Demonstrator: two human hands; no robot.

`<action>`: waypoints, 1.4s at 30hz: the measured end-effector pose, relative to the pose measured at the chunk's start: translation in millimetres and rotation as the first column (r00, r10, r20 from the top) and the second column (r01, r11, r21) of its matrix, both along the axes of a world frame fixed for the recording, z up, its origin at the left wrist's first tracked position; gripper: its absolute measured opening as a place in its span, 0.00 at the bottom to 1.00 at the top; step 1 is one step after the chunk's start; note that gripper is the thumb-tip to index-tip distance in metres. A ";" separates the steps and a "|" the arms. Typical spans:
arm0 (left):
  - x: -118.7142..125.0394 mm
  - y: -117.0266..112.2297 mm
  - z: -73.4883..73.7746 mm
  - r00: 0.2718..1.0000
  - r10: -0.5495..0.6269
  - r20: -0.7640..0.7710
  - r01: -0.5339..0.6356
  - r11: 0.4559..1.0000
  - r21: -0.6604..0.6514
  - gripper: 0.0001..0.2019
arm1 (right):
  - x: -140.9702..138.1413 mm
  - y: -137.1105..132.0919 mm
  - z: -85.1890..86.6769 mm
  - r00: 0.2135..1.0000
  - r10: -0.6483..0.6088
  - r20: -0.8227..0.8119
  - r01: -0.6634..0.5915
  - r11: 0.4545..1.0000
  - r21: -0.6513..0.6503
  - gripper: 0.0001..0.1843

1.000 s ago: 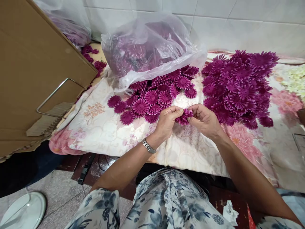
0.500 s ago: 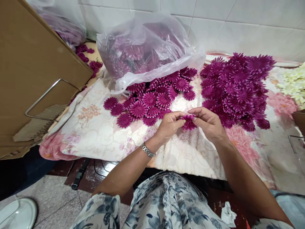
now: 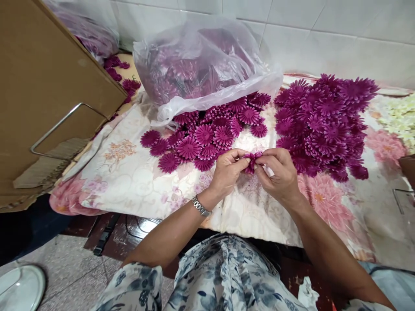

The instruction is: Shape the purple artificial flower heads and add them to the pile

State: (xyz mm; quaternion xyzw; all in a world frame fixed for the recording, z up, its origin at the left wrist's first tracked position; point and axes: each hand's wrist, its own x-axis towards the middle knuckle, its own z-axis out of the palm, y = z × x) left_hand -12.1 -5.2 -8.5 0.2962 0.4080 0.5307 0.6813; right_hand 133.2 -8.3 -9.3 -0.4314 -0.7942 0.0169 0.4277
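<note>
While flat purple petal discs (image 3: 194, 144) are lying spread at left, the left hand (image 3: 227, 172) and right hand (image 3: 280, 175) are both pinching one small purple fabric flower (image 3: 250, 159) between closed fingertips, just above the floral cloth (image 3: 129, 177). Gripped this tightly, its petals may be creasing; a slackening pinch could be letting it fall among the heaped flowers (image 3: 327, 121) at right.

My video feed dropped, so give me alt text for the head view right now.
The left hand and right hand pinch one purple flower between their fingertips above a floral cloth. Behind them loose flowers lie by a clear plastic bag, beside a larger heap on the right.
</note>
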 end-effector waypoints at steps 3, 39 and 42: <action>-0.8 0.2 -0.9 1.000 0.006 0.017 -0.006 1.000 0.031 0.02 | -0.9 0.3 -3.5 0.998 -0.035 0.043 0.035 0.999 0.001 0.09; 2.5 -2.8 -5.9 0.984 -0.077 0.160 0.079 0.997 -0.003 0.12 | -0.4 -0.2 -11.2 0.984 -0.144 0.109 0.141 0.989 0.031 0.04; 3.1 -2.6 -7.3 0.989 -0.069 0.132 0.069 0.998 0.007 0.10 | 1.5 1.1 -11.9 0.977 -0.154 0.150 0.144 0.987 0.073 0.03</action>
